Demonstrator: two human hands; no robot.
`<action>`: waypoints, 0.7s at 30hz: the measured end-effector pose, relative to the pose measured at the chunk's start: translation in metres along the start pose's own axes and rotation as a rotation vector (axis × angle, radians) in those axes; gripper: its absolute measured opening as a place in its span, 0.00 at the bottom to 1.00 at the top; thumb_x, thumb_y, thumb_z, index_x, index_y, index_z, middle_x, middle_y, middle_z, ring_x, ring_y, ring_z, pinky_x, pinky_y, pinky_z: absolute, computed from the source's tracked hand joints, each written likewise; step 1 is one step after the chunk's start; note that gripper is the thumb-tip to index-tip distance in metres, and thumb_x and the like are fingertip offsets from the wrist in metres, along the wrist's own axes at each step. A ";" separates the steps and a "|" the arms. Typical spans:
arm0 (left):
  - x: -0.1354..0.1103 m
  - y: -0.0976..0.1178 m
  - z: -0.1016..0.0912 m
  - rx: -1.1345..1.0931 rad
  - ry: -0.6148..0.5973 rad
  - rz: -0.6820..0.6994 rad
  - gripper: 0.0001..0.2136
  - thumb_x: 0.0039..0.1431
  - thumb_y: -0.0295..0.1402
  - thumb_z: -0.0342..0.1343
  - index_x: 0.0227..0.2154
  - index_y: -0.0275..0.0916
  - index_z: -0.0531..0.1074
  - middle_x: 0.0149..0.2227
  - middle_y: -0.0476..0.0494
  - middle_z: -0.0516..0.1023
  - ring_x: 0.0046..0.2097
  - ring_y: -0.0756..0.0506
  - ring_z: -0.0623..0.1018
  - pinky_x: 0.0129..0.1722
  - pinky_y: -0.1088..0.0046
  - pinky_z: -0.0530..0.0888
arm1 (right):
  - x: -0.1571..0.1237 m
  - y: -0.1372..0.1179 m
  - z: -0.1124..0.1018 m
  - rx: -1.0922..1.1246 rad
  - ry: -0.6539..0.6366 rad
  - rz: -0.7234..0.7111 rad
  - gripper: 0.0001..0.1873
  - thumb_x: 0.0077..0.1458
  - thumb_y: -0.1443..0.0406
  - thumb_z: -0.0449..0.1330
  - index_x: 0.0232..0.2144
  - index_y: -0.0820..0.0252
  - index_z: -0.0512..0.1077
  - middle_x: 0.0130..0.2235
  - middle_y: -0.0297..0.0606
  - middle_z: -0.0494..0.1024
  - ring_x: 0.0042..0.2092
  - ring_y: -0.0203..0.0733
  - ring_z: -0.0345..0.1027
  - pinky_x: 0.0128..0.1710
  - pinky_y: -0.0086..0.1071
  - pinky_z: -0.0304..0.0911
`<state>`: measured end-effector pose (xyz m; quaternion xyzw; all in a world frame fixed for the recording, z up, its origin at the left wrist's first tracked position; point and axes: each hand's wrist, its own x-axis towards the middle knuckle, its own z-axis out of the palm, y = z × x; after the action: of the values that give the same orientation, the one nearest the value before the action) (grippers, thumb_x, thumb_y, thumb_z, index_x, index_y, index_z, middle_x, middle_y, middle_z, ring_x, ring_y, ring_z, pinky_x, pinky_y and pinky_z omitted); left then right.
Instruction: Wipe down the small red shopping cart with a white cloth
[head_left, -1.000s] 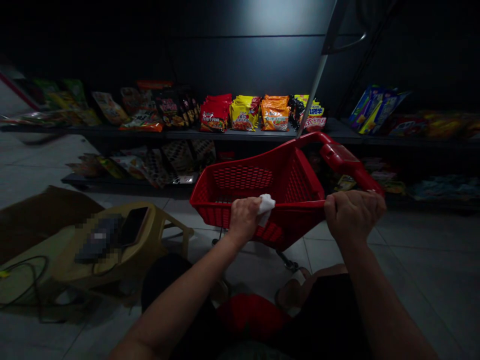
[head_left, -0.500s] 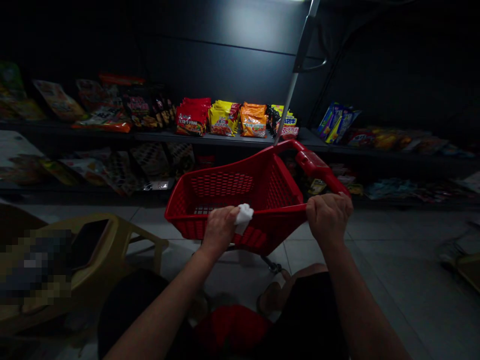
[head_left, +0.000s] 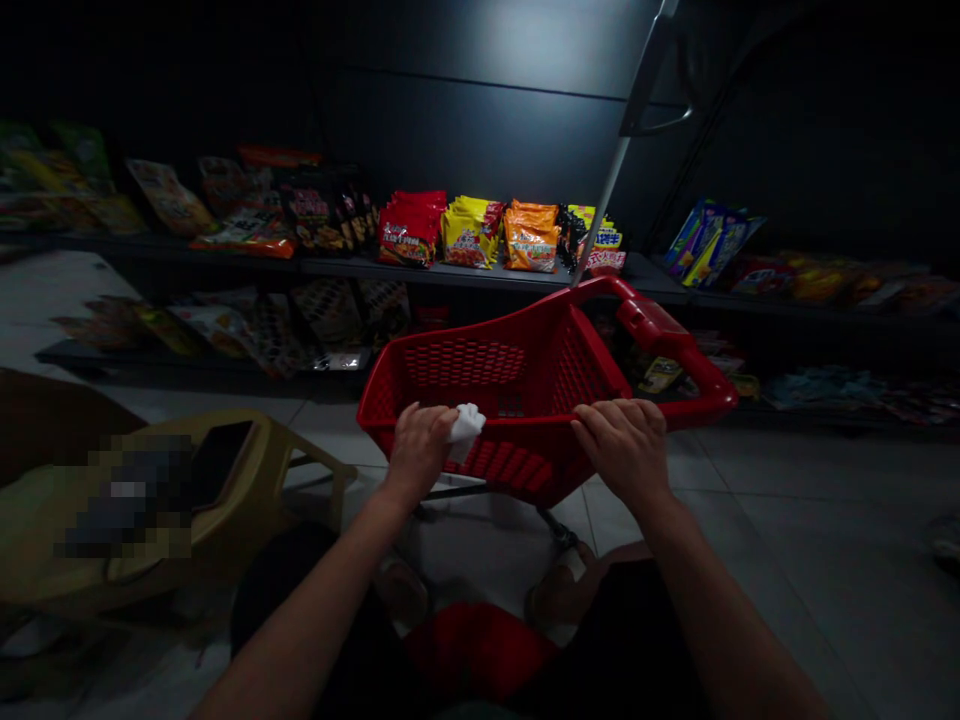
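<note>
One white wad (head_left: 466, 426) sits in the left hand (head_left: 418, 445), fingers curled; the right hand (head_left: 628, 440), fingers closed, grips the red cart rim (head_left: 529, 424).

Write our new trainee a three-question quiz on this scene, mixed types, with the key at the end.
1. Which hand holds the white cloth?

2. True or false: the right hand is on the near rim of the red cart.

3. On the upper shelf, which packets stand between the red packets and the orange packets?
a) green
b) yellow
c) blue

Key:
1. The left hand.
2. True.
3. b, the yellow packets.
</note>
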<state>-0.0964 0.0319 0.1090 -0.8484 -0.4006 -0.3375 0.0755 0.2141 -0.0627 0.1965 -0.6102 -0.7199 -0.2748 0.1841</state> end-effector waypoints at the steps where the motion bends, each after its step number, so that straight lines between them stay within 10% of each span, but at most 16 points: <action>1: -0.011 -0.019 -0.005 0.026 0.020 -0.036 0.15 0.63 0.29 0.52 0.53 0.40 0.66 0.49 0.39 0.76 0.52 0.39 0.74 0.64 0.48 0.60 | -0.001 0.001 0.000 -0.002 0.006 0.000 0.10 0.66 0.58 0.56 0.44 0.52 0.75 0.41 0.34 0.81 0.47 0.45 0.67 0.58 0.43 0.47; 7: -0.043 -0.069 -0.015 0.139 0.130 -0.251 0.17 0.66 0.33 0.50 0.55 0.34 0.64 0.52 0.32 0.74 0.57 0.36 0.72 0.63 0.44 0.63 | 0.001 -0.009 0.007 0.001 0.058 0.023 0.11 0.65 0.58 0.57 0.43 0.55 0.75 0.41 0.36 0.80 0.47 0.46 0.66 0.58 0.43 0.46; 16: 0.023 0.091 0.037 -0.134 0.106 0.050 0.19 0.66 0.29 0.50 0.59 0.41 0.65 0.59 0.42 0.73 0.67 0.43 0.64 0.70 0.55 0.55 | 0.003 -0.006 0.003 0.047 0.073 0.036 0.13 0.66 0.61 0.54 0.49 0.53 0.74 0.44 0.36 0.81 0.49 0.46 0.69 0.58 0.45 0.48; 21: 0.026 0.145 0.063 -0.001 0.190 0.271 0.23 0.66 0.30 0.50 0.63 0.47 0.63 0.66 0.45 0.65 0.70 0.38 0.57 0.69 0.50 0.53 | -0.002 0.008 -0.005 0.159 0.095 -0.012 0.16 0.67 0.64 0.52 0.52 0.60 0.72 0.54 0.44 0.77 0.56 0.46 0.68 0.60 0.41 0.54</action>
<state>0.0534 -0.0233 0.0979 -0.8590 -0.2732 -0.4033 0.1575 0.2216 -0.0664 0.2012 -0.5757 -0.7335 -0.2463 0.2643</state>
